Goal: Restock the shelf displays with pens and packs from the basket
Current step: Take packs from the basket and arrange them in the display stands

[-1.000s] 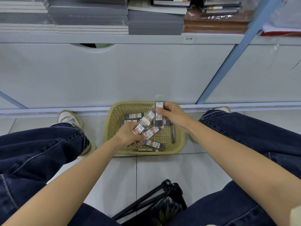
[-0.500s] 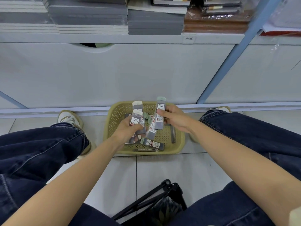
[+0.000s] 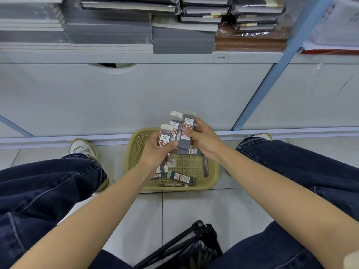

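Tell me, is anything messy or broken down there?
Nothing looks broken or spilled. The only untidy bit is inside the yellow basket, where the leftover packs lie criss-cross at different angles. The left hand and right hand hold other packs upright above it.

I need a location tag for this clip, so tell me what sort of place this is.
Most likely a stationery shop aisle. Wrapped notebooks are stacked on a shelf with an edge label; the left hand and right hand hold lead packs over a yellow basket holding more.
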`<control>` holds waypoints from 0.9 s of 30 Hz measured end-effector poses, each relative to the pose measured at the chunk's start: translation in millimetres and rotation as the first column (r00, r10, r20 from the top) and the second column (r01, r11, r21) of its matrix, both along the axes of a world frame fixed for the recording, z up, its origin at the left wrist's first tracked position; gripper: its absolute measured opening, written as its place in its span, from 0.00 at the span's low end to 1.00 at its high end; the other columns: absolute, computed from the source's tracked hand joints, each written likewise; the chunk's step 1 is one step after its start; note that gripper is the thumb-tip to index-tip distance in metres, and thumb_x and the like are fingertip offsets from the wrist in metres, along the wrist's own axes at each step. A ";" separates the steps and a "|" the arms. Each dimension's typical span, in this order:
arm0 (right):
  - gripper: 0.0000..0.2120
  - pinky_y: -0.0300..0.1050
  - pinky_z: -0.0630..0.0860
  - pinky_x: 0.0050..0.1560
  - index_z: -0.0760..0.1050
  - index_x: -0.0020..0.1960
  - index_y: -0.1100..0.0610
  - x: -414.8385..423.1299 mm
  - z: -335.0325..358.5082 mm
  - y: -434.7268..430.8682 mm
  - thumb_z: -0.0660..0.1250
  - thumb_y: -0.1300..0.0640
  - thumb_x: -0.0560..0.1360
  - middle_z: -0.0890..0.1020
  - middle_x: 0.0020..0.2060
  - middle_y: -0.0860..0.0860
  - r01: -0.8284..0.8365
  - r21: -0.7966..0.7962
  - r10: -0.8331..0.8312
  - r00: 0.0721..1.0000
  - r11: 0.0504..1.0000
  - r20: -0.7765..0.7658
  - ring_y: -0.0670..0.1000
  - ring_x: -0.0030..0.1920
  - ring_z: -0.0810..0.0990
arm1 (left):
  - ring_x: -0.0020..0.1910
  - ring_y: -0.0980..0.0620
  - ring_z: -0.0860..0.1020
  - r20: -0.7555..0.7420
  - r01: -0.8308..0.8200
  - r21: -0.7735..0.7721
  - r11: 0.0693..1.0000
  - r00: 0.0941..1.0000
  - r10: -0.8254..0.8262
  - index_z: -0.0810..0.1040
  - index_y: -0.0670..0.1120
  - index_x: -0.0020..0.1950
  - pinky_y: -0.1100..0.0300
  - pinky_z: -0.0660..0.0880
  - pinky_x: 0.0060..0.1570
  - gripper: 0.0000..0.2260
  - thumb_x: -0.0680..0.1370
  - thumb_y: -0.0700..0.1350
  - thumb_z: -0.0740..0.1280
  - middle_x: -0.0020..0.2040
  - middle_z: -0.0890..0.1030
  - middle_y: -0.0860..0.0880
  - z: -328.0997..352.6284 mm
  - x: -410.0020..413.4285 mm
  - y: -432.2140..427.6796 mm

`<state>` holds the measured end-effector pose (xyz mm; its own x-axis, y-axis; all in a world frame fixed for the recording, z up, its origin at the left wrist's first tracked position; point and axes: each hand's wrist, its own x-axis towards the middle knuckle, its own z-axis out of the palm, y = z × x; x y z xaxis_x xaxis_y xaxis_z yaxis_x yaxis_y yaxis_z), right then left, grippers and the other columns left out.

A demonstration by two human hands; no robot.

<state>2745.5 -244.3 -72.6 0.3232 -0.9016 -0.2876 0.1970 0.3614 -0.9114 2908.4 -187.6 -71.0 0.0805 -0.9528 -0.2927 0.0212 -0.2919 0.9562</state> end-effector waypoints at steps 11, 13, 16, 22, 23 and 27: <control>0.22 0.38 0.72 0.34 0.70 0.64 0.56 -0.3 68.3 -17.2 0.72 0.61 0.73 0.82 0.50 0.57 -0.037 -0.273 -0.013 0.984 0.961 -0.179 0.48 0.39 0.79 | 0.24 0.57 0.74 0.008 -0.028 -0.120 0.992 1.000 0.029 0.78 0.44 0.55 0.64 0.69 0.22 0.12 0.73 0.41 0.75 0.37 0.81 0.48 69.4 -10.9 -21.6; 0.18 0.37 0.69 0.32 0.71 0.62 0.56 -4.8 93.5 -22.8 0.71 0.59 0.75 0.81 0.49 0.57 -0.049 -0.312 -0.013 0.981 0.949 -0.192 0.47 0.36 0.76 | 0.22 0.55 0.72 0.064 -0.021 -0.170 0.985 0.997 0.033 0.77 0.45 0.54 0.64 0.67 0.21 0.12 0.74 0.41 0.74 0.34 0.80 0.48 90.3 -12.0 -29.7; 0.11 0.38 0.68 0.34 0.72 0.60 0.58 -14.3 139.3 -31.9 0.65 0.57 0.79 0.80 0.45 0.55 -0.010 -0.417 -0.078 0.978 0.909 -0.193 0.47 0.36 0.73 | 0.21 0.55 0.71 0.123 0.031 -0.264 0.964 0.992 0.002 0.77 0.46 0.53 0.64 0.66 0.20 0.11 0.73 0.41 0.74 0.33 0.81 0.49 125.1 -14.1 -41.9; 0.11 0.43 0.80 0.46 0.75 0.60 0.56 -47.0 239.5 -51.0 0.65 0.56 0.79 0.85 0.50 0.54 -0.095 -0.599 -0.140 0.932 0.795 -0.335 0.50 0.48 0.83 | 0.21 0.56 0.71 0.160 0.130 -0.401 0.907 0.985 -0.070 0.77 0.49 0.49 0.66 0.65 0.20 0.09 0.73 0.42 0.75 0.28 0.80 0.52 204.5 -24.3 -64.4; 0.10 0.46 0.81 0.49 0.75 0.60 0.55 -53.1 255.4 -54.6 0.65 0.56 0.79 0.85 0.50 0.54 -0.102 -0.619 -0.147 0.930 0.778 -0.337 0.51 0.50 0.84 | 0.22 0.56 0.72 0.169 0.139 -0.423 0.896 0.983 -0.073 0.77 0.48 0.49 0.65 0.65 0.21 0.09 0.73 0.43 0.75 0.28 0.80 0.52 218.3 -25.3 -68.4; 0.07 0.39 0.78 0.42 0.77 0.57 0.52 -75.1 322.3 -70.6 0.64 0.58 0.80 0.85 0.47 0.48 -0.048 -0.749 -0.227 0.938 0.661 -0.260 0.46 0.46 0.83 | 0.26 0.57 0.77 0.112 0.123 -0.510 0.852 0.991 -0.076 0.79 0.47 0.52 0.65 0.68 0.22 0.10 0.73 0.46 0.75 0.38 0.85 0.49 274.3 -28.5 -84.8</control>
<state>2670.4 -314.9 249.6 0.2476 -0.8753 0.4153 -0.1445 -0.4572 -0.8776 2879.9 -272.4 203.3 -0.0206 -0.9693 0.2449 -0.0686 0.2458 0.9669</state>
